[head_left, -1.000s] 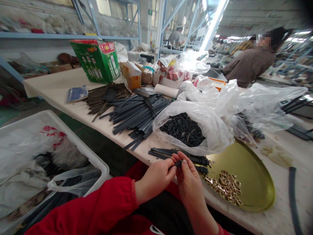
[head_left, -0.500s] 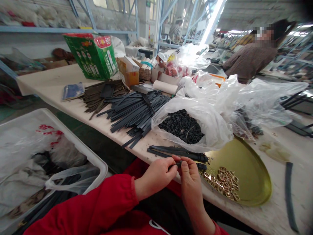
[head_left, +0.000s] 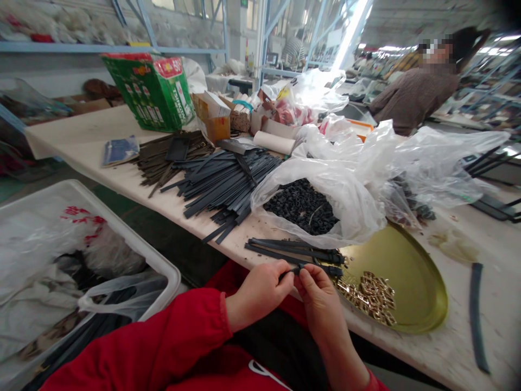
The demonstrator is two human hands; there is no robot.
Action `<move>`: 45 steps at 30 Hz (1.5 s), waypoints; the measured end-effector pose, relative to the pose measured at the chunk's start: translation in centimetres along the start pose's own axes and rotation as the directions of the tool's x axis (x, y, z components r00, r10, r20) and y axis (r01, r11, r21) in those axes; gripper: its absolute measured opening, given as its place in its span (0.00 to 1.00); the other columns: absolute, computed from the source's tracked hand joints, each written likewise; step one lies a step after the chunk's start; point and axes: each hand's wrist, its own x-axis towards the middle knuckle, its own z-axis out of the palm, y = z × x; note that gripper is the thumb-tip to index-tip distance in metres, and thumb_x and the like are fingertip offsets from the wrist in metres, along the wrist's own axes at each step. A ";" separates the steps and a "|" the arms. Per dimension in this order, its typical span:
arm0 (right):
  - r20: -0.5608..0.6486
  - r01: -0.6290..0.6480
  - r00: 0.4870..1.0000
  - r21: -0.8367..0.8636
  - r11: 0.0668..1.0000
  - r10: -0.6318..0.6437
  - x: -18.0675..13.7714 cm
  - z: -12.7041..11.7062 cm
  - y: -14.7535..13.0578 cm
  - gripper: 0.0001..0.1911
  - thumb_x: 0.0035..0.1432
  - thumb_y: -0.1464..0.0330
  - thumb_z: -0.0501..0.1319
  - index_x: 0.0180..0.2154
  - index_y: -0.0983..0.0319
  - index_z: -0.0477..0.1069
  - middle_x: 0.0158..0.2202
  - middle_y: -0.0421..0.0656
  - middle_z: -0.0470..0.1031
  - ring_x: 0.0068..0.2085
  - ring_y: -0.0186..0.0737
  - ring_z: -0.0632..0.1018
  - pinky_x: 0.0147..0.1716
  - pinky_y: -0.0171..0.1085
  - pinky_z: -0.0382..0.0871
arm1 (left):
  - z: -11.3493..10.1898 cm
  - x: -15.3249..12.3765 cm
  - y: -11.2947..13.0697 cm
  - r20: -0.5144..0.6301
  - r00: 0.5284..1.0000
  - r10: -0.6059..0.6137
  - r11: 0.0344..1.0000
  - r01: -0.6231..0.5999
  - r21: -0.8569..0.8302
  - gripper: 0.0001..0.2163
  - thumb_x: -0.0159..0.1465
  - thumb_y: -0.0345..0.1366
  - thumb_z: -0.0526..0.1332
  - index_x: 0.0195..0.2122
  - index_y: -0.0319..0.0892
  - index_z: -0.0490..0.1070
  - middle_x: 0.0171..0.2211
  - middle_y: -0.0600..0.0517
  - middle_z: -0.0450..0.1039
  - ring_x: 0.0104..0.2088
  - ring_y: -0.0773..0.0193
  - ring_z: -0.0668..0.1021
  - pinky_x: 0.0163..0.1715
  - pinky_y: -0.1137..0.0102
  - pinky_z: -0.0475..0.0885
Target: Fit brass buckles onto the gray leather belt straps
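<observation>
My left hand (head_left: 260, 290) and my right hand (head_left: 319, 296) meet at the table's front edge, both pinched on one thin black strap (head_left: 321, 268) held between their fingertips. Just beyond the fingers lie a few more black straps (head_left: 293, 248) with loops at their right ends. To the right sits a round gold tray (head_left: 411, 282) with a heap of small gold buckles (head_left: 372, 297). Behind the straps an open clear bag holds small black loops (head_left: 303, 207).
A big pile of loose dark strips (head_left: 222, 184) covers the table's middle left. A green carton (head_left: 152, 89) and small boxes stand at the back. A white bin (head_left: 81, 260) with plastic bags sits lower left. Another person (head_left: 415, 92) sits at the far right.
Both hands stay pinched on the same strap, the fingers shifting slightly along it. The view has tilted down a little.
</observation>
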 end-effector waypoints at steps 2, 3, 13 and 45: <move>0.046 -0.096 0.995 0.085 0.992 0.093 -0.2 0.3 -0.2 0.14 0.40 0.66 0.70 0.30 0.60 0.69 0.29 0.35 0.75 0.30 0.30 0.75 0.33 0.30 0.70 | 0.0 -0.2 0.1 -0.008 1.000 0.001 1.000 -0.001 0.012 0.08 0.61 0.31 0.50 0.25 0.41 0.62 0.24 0.55 0.66 0.26 0.69 0.69 0.26 0.76 0.59; 0.068 -0.136 0.989 0.108 0.985 0.129 -0.2 0.3 -0.3 0.14 0.40 0.66 0.70 0.30 0.60 0.69 0.29 0.36 0.75 0.30 0.30 0.75 0.34 0.31 0.70 | 0.0 -0.3 0.1 -0.009 1.000 0.004 1.000 -0.004 0.025 0.08 0.62 0.31 0.50 0.26 0.41 0.62 0.24 0.55 0.67 0.26 0.69 0.69 0.26 0.76 0.60; 0.104 0.233 0.973 -0.428 0.873 -0.208 -0.7 -1.7 0.6 0.09 0.46 0.63 0.65 0.29 0.61 0.71 0.29 0.38 0.74 0.32 0.36 0.73 0.36 0.36 0.68 | -0.5 -0.6 -0.3 0.110 0.990 0.092 0.934 -0.124 0.334 0.10 0.63 0.34 0.49 0.27 0.41 0.66 0.24 0.53 0.71 0.25 0.66 0.72 0.23 0.72 0.56; 0.220 0.245 0.919 -0.969 0.034 -0.326 2.9 -9.1 -7.2 0.10 0.57 0.65 0.52 0.32 0.62 0.70 0.32 0.46 0.73 0.34 0.41 0.73 0.35 0.38 0.64 | -1.4 1.5 -0.7 0.456 0.870 -0.188 0.901 0.338 -0.273 0.13 0.61 0.44 0.49 0.35 0.40 0.65 0.21 0.58 0.57 0.20 0.70 0.60 0.18 0.76 0.57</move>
